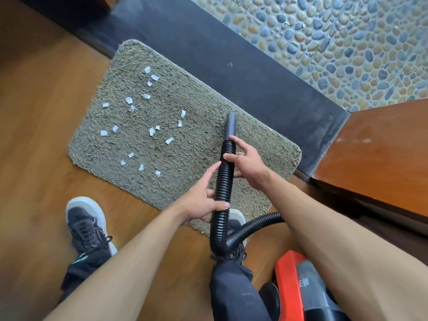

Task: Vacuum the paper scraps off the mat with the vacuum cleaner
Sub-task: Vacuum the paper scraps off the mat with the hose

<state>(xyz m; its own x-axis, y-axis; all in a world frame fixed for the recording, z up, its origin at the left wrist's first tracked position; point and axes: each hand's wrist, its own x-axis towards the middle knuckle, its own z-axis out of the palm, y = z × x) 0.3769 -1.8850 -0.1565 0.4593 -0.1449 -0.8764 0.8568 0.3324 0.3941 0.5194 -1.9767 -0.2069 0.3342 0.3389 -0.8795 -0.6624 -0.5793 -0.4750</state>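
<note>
Partly cropped vacuum cleaner (292, 272), hose (225, 179) hiding shoe (237, 217)

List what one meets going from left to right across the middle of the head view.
Wooden floor → paper scraps → vacuum hose → black sill → brown wooden panel.

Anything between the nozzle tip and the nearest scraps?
Only bare mat between the nozzle and the nearest scraps, per the head view.
</note>
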